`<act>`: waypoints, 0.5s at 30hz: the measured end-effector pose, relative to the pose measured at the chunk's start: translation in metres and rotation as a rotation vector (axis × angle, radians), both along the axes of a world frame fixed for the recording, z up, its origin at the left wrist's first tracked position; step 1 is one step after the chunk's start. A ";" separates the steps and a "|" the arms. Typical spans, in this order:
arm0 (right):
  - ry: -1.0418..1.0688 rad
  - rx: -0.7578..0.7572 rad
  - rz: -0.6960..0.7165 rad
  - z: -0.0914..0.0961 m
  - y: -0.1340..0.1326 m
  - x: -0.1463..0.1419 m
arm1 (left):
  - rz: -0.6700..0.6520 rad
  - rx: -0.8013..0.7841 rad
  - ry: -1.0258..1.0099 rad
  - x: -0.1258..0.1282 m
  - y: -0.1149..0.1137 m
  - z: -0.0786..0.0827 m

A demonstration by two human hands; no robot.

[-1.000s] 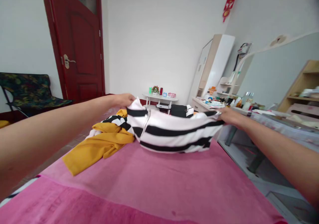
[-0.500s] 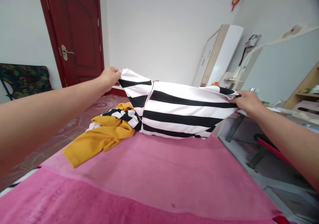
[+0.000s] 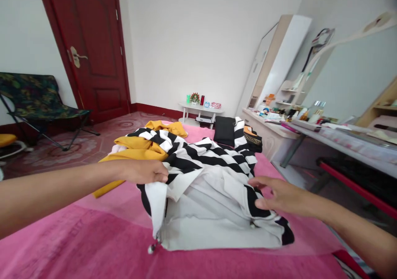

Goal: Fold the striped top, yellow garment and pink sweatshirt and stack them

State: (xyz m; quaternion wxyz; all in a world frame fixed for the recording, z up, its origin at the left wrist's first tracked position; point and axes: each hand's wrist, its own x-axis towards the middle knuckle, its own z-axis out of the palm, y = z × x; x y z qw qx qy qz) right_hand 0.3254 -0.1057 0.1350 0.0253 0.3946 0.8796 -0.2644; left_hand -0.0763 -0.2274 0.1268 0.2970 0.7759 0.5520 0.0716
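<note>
A black-and-white striped zip jacket [image 3: 214, 159] lies spread on the pink bedspread [image 3: 102, 241], with its pale grey inside facing up at the near end. My left hand [image 3: 149, 171] is closed on the jacket's left edge, fingers pinching the fabric. Over the jacket's right edge, my right hand [image 3: 273, 194] has its thumb and fingers apart; it may be lightly touching the cloth. A small metal piece [image 3: 151, 249] hangs at the near left corner. Mustard-yellow clothing [image 3: 133, 146] lies crumpled just beyond my left hand.
Folded black clothing [image 3: 224, 131] sits at the bed's far end. Beyond it stands a low white table [image 3: 201, 108] with small items. To the right is a cluttered dressing table [image 3: 269, 121]; to the left, a folding chair [image 3: 46, 101] near the red door [image 3: 96, 43].
The striped jacket, stretched in the air between both hands before, has come down onto the bed. Both hands have lowered and moved nearer; the right has loosened its grip.
</note>
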 end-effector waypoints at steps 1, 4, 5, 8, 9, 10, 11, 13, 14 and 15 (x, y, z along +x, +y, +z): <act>0.025 0.074 -0.021 -0.004 -0.004 -0.010 | 0.008 0.013 -0.011 0.001 0.001 0.002; -0.092 0.238 -0.064 -0.021 -0.016 -0.039 | 0.105 0.097 -0.007 0.005 0.005 0.011; -0.154 0.286 -0.083 -0.025 -0.017 -0.045 | 0.123 0.121 0.006 0.007 0.005 0.013; -0.068 0.358 -0.156 -0.019 -0.004 -0.042 | 0.086 0.183 0.061 0.007 0.004 0.017; 0.101 0.363 -0.227 -0.009 0.004 -0.034 | 0.071 0.197 0.077 0.006 0.003 0.018; 0.339 0.373 -0.326 0.003 0.011 -0.024 | 0.067 0.208 0.091 0.004 0.002 0.017; 0.612 0.402 -0.477 0.017 0.018 -0.013 | 0.075 0.218 0.101 0.003 0.001 0.016; 1.133 0.475 -0.708 0.042 0.022 0.006 | 0.113 0.237 0.119 0.003 -0.003 0.013; 1.287 0.485 -0.780 0.050 0.020 0.014 | 0.136 0.253 0.130 0.006 -0.006 0.012; 1.355 0.462 -0.831 0.055 0.015 0.021 | 0.156 0.278 0.141 0.011 -0.010 0.010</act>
